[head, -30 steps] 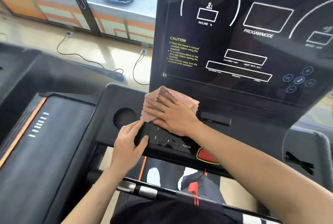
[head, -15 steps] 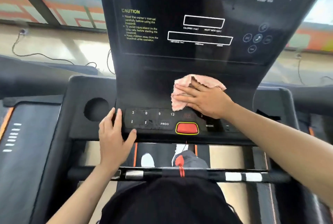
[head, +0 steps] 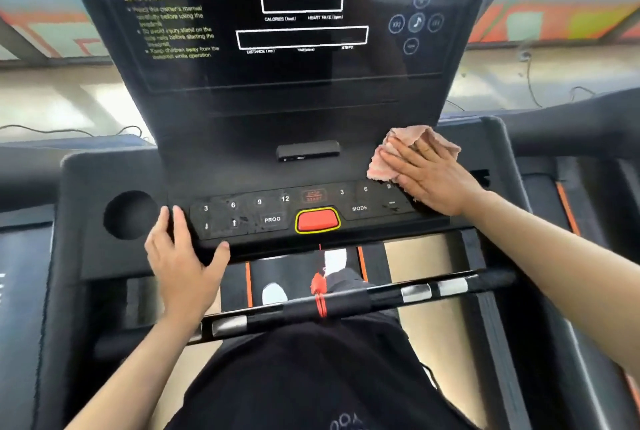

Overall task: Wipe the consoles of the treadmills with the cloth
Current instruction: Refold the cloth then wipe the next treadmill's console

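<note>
Head: black console, sunlit floor

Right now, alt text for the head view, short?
The right hand presses a pink cloth flat on the right end of a black treadmill console. The left hand rests on its left front edge beside a round cup holder; a red button sits at centre.

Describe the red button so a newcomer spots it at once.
Start at the black console, then drop to the keypad along its lower edge. The red button sits mid-strip between PROG and MODE, the only solid red key, ringed in yellow.
</note>
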Motion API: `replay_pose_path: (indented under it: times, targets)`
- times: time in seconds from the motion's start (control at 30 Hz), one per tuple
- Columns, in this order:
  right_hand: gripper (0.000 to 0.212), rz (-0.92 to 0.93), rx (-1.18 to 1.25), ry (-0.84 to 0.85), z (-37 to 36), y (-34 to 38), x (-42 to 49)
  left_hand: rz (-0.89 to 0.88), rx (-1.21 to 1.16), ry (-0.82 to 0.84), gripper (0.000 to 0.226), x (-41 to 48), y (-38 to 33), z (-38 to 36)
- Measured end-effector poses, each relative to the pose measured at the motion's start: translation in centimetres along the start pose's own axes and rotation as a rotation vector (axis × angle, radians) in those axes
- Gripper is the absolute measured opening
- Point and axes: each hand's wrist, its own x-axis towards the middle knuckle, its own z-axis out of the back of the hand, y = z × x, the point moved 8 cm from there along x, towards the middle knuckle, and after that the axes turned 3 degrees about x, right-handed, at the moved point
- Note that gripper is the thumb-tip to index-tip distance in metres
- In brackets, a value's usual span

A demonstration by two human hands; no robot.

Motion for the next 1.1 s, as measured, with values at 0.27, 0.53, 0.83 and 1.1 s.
replay_pose_path:
  times: [0.27, 0.53, 0.83, 1.1]
  targets:
    - [0.06, -0.266, 0.109, -0.206, -2.4, 0.9, -4.8, -0.04, 0.013, -0.049, 0.092, 0.0, -0.3, 0.1]
    - [0.055, -0.392, 0.07, -0.295, -3.2, 6.1, -4.6, -0.052, 0.004, -0.056, 0.095, 0.1, -0.2, 0.2]
    - [0.055, -0.236, 0.102, -0.327, -2.3, 15.8, 0.4, -0.12, -0.001, -0.063, 0.093, 0.4, 0.7, 1.4]
    - [0.056, -0.108, 0.087, -0.298, -1.5, 24.2, 5.5, -0.157, -0.099, 0.025, 0.08, 0.2, 1.8, 1.9]
